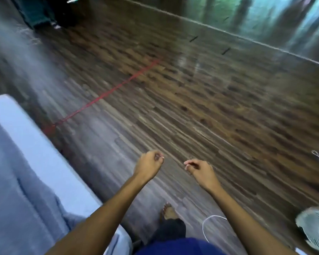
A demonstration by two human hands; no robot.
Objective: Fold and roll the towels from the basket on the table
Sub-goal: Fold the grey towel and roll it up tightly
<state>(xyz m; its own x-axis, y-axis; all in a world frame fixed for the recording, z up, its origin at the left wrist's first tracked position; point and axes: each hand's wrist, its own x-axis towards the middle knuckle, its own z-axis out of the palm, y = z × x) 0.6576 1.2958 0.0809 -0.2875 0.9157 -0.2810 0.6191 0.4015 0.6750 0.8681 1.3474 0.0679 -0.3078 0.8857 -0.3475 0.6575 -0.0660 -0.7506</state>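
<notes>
Fingers of left hand (149, 165) and right hand (201, 169) loosely curled, holding nothing, over wood floor (191, 100). Sofa (26, 172) lies left of the fingers, fan (315, 229) right; towels, basket and table are out of view. Judged: approach step, 0 towels handled; next move calls for locating the basket and lifting out 1 towel.

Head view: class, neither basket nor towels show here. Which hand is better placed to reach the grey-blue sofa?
Left, as a judgement: the left hand is nearer the sofa; the right hand is over the wooden floor, toward the fan. Both hold nothing.
</notes>
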